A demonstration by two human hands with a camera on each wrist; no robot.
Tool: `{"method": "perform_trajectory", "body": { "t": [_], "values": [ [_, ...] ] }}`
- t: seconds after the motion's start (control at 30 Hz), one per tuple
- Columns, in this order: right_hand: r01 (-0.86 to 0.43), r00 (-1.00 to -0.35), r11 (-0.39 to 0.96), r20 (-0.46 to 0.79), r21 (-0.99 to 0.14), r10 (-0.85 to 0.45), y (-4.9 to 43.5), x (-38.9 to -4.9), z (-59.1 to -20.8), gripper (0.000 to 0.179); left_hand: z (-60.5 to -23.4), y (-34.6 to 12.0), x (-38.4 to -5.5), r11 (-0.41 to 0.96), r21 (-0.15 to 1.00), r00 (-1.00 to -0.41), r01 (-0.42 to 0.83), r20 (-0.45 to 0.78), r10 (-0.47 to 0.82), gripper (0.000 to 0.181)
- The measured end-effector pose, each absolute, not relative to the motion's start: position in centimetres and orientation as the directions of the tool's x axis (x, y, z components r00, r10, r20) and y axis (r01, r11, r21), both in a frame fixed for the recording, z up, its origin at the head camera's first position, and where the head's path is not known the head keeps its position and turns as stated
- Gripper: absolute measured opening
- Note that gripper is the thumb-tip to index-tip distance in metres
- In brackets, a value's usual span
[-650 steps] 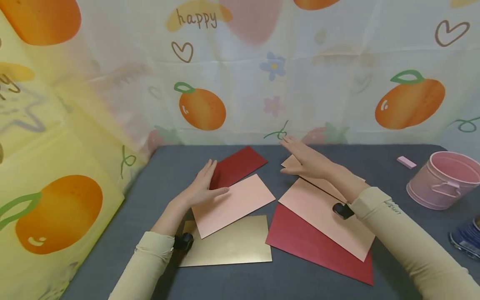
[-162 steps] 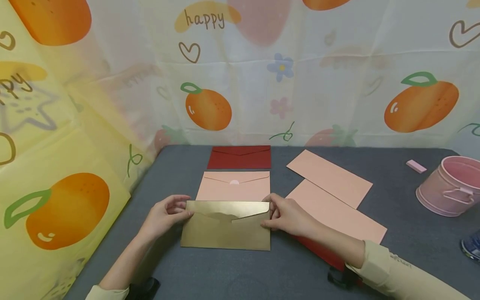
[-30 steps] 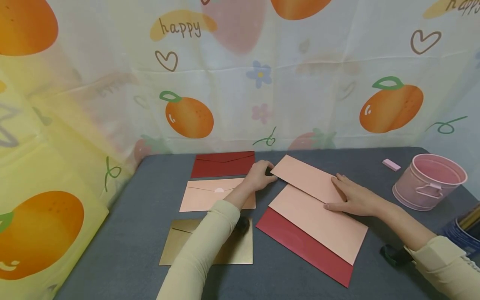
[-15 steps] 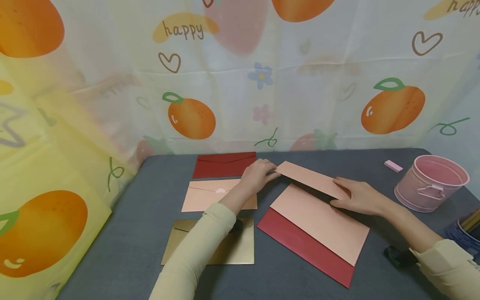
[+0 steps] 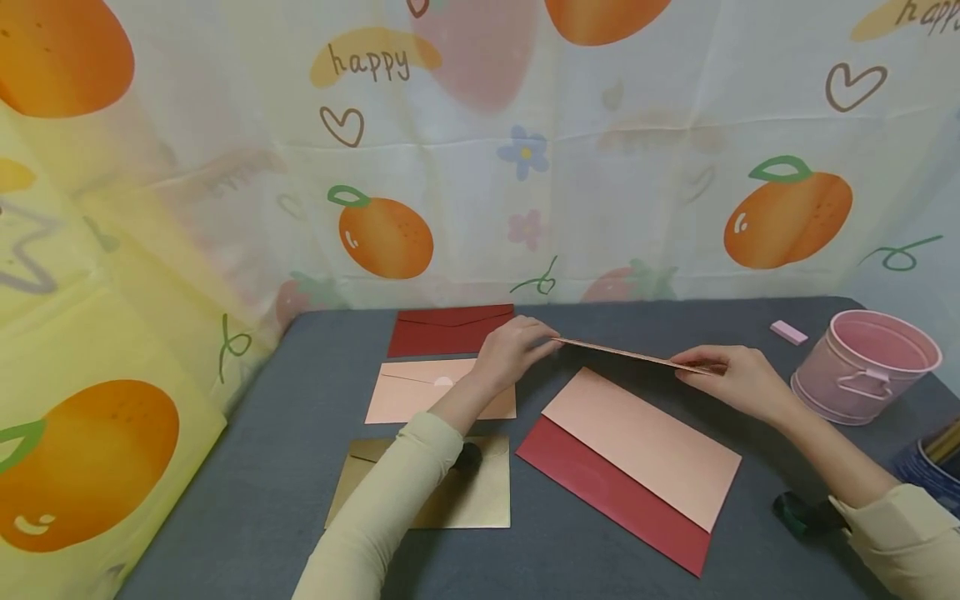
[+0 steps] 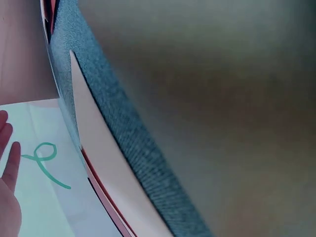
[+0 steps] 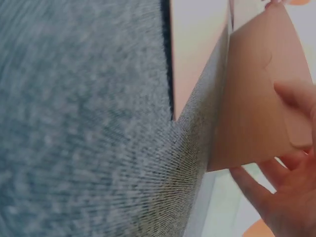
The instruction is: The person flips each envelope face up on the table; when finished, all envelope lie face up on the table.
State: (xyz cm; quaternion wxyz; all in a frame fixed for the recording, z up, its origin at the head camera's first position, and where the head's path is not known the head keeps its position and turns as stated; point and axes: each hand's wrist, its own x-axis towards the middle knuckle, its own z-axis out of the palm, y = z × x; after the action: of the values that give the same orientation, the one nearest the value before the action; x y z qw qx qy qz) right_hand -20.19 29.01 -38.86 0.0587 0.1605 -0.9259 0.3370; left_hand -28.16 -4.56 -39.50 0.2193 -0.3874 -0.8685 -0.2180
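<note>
In the head view a light pink envelope (image 5: 615,351) is held up on edge between both hands, so only its thin rim shows. My left hand (image 5: 512,357) pinches its far left end; my right hand (image 5: 738,379) grips the other end. The right wrist view shows this envelope's flap side (image 7: 252,98), thumb on the face and fingers behind. Below it a second pink envelope (image 5: 652,446) lies slanted, partly covering a red envelope (image 5: 607,479). On the left, a dark red (image 5: 450,333), a pink sealed (image 5: 405,387) and a gold envelope (image 5: 480,492) form a column.
A pink bucket (image 5: 847,387) stands at the right, with a small pink block (image 5: 789,332) near it. A blue pot (image 5: 926,467) with sticks is at the right edge. A patterned curtain (image 5: 637,167) hangs behind the grey table (image 5: 247,467).
The upper pink envelope lay flat on the stack one second ago. Both hands have lifted and tipped it on edge, uncovering more of the pink envelope beneath. Earlier, the left-hand envelopes were straightened into a column.
</note>
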Motion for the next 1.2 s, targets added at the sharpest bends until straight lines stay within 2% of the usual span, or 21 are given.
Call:
{"method": "perform_trajectory", "body": {
  "t": [0.13,0.37,0.47,0.73,0.9,1.2],
  "values": [
    [-0.352,-0.934,0.692,0.288,-0.63,-0.213,28.9,-20.3,-38.8,0.017,-39.6,-4.6,-28.2,0.565,0.289,-0.615,0.773,0.557,0.557,0.015],
    [-0.296,-0.94,0.735,0.321,-0.61,-0.113,28.6,-20.9,-38.5,0.015,-39.8,-4.7,-28.0,0.388,0.626,-0.733,0.677,0.523,0.435,0.014],
    [-0.273,-0.948,0.728,0.306,-0.629,-0.091,28.6,-21.2,-38.4,0.02,-39.9,-4.7,-28.0,0.32,0.703,-0.765,0.635,0.519,0.38,0.014],
    [-0.22,-0.965,0.705,0.257,-0.675,-0.055,28.6,-22.1,-38.2,0.029,-39.9,-4.8,-27.8,0.281,0.8,-0.844,0.53,0.465,0.268,0.016],
    [-0.176,-0.978,0.694,0.202,-0.698,-0.045,28.6,-22.7,-38.7,0.034,-39.9,-4.9,-27.8,0.283,0.834,-0.877,0.473,0.416,0.24,0.018],
    [-0.138,-0.99,0.739,0.118,-0.659,-0.079,28.5,-23.4,-39.4,0.041,-40.1,-5.0,-28.2,0.453,0.816,-0.927,0.359,0.255,0.276,0.017]
  ]
}}
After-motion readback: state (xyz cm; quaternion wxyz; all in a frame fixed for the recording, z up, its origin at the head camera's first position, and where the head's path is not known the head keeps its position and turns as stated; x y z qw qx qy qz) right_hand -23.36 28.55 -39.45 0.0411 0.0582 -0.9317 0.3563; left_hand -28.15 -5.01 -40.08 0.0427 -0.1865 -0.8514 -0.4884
